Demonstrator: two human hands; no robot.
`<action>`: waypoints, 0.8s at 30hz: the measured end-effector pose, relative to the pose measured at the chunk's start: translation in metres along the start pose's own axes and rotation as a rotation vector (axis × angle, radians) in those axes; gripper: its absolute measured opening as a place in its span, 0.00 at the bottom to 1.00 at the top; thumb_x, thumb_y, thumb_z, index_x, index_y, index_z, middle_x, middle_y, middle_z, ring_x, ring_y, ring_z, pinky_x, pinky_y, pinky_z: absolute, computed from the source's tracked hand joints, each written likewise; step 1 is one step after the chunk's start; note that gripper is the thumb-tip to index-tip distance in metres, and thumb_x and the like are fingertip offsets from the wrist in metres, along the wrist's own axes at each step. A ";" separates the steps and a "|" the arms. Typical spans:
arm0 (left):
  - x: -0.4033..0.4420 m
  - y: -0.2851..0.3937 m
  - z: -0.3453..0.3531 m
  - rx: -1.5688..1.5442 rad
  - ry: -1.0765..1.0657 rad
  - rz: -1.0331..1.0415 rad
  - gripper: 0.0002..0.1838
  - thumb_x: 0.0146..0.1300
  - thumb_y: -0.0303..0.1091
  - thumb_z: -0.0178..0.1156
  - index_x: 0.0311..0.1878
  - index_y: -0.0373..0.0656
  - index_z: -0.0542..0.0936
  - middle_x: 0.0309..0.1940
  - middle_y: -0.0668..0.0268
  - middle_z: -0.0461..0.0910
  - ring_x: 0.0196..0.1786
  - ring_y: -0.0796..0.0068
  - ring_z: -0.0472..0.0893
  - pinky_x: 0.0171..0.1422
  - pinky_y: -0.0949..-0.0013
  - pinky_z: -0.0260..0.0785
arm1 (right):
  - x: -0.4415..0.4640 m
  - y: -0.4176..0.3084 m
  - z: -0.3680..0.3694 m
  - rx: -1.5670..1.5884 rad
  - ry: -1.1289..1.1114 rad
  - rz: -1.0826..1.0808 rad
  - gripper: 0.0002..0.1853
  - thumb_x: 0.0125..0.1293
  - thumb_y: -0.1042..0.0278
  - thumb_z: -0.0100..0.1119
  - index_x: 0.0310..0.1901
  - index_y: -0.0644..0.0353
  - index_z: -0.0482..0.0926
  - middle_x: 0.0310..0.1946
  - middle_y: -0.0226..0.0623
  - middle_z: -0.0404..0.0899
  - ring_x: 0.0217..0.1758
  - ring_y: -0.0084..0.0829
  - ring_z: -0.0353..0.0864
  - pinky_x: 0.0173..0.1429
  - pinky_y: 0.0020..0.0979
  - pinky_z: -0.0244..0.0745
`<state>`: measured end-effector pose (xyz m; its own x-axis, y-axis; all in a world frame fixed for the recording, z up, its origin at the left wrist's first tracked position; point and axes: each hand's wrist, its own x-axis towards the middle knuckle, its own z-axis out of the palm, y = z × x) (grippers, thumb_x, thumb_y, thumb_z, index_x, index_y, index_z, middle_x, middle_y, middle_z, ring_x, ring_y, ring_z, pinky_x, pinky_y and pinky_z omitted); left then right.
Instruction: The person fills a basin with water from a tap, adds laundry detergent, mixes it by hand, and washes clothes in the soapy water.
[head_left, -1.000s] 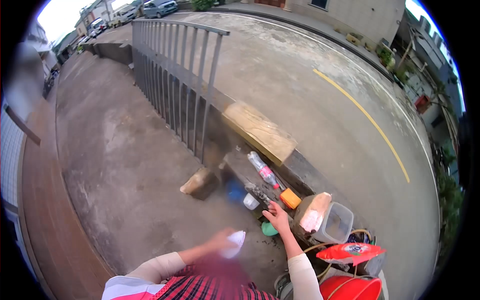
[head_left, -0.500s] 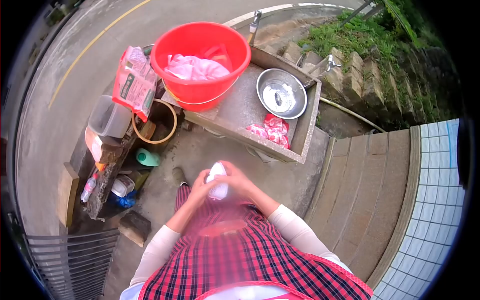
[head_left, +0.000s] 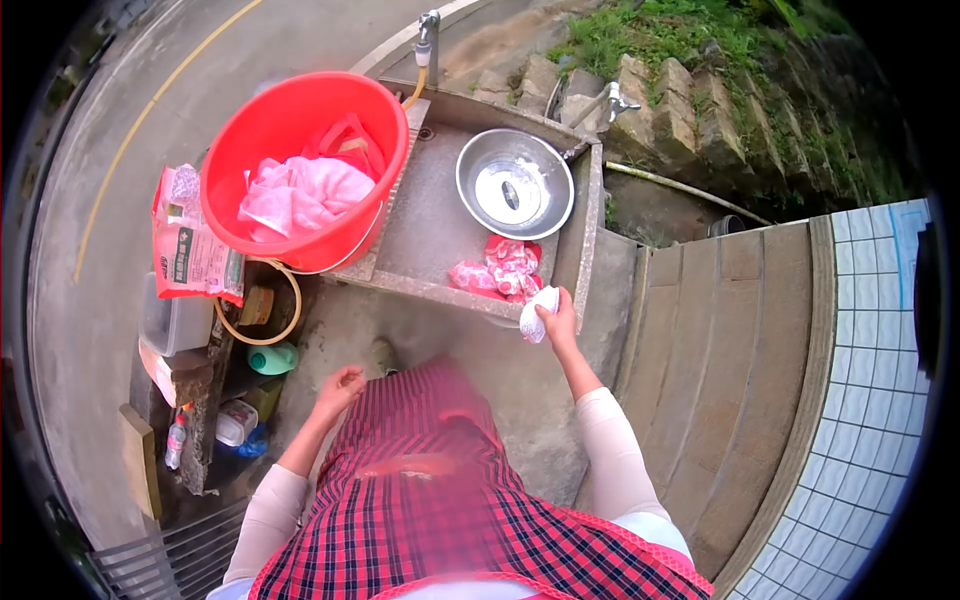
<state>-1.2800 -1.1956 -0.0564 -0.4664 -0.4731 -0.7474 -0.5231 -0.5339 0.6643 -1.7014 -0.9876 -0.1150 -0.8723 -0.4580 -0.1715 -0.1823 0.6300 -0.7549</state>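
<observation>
My right hand (head_left: 562, 318) grips a small white oval object with a rough, bumpy side (head_left: 537, 316), too small to name surely. It is held at the front edge of the stone sink (head_left: 420, 235). Just beyond it, a crumpled red-and-white patterned cloth (head_left: 512, 265) lies in the sink. Behind the cloth stands a metal basin (head_left: 515, 185) with a dark oval mark at its bottom. My left hand (head_left: 342, 387) is in front of the apron, apart from everything, its fingers loosely bent and holding nothing.
A red bucket (head_left: 300, 170) with pink cloth (head_left: 305, 195) stands at the sink's left. Beside it are a printed bag (head_left: 195, 245), a clear plastic tub (head_left: 175, 318) and a green bottle (head_left: 272, 358). Two taps (head_left: 428, 28) rise behind the sink; stone steps (head_left: 720, 380) lie right.
My hands have parted. The right hand has carried the white object rightward and up to the sink's edge; the left has let go and moved left. The view has shifted a little.
</observation>
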 end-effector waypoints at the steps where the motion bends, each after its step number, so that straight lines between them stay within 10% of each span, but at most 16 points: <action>1: -0.004 0.009 -0.002 0.010 0.027 -0.013 0.16 0.64 0.33 0.60 0.53 0.36 0.75 0.37 0.66 0.79 0.38 0.78 0.79 0.41 0.74 0.71 | 0.010 -0.024 -0.007 -0.044 -0.011 -0.026 0.39 0.50 0.70 0.70 0.65 0.64 0.63 0.57 0.52 0.74 0.59 0.46 0.76 0.63 0.37 0.69; 8: -0.009 0.002 0.000 -0.039 0.196 -0.157 0.14 0.64 0.30 0.59 0.52 0.36 0.76 0.36 0.65 0.80 0.37 0.77 0.80 0.40 0.73 0.72 | 0.125 0.041 0.032 -0.791 -0.145 0.129 0.36 0.55 0.69 0.62 0.68 0.51 0.62 0.56 0.49 0.72 0.57 0.48 0.74 0.58 0.45 0.70; 15: -0.008 -0.018 0.044 -0.100 0.308 -0.271 0.15 0.64 0.29 0.59 0.52 0.35 0.75 0.38 0.63 0.81 0.37 0.75 0.80 0.40 0.73 0.72 | 0.150 0.062 0.092 -0.895 -0.555 -0.561 0.26 0.56 0.58 0.61 0.59 0.44 0.74 0.60 0.39 0.70 0.61 0.44 0.71 0.61 0.46 0.63; 21: 0.009 0.005 0.084 -0.039 0.294 -0.253 0.14 0.65 0.30 0.59 0.52 0.35 0.75 0.36 0.64 0.81 0.36 0.77 0.80 0.40 0.74 0.72 | 0.136 0.150 0.093 -1.095 -0.919 -0.384 0.27 0.54 0.44 0.61 0.57 0.39 0.76 0.62 0.33 0.71 0.64 0.40 0.70 0.66 0.50 0.60; 24: 0.017 0.003 0.091 -0.031 0.283 -0.276 0.15 0.65 0.30 0.59 0.52 0.36 0.75 0.36 0.65 0.81 0.36 0.76 0.80 0.41 0.74 0.72 | 0.165 0.118 0.078 -0.930 -0.806 -0.271 0.21 0.58 0.46 0.58 0.51 0.46 0.80 0.43 0.35 0.82 0.47 0.39 0.82 0.50 0.48 0.73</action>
<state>-1.3550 -1.1413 -0.0668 -0.0938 -0.4806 -0.8719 -0.5778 -0.6869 0.4408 -1.8316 -1.0379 -0.2817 -0.2928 -0.6868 -0.6652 -0.8472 0.5089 -0.1524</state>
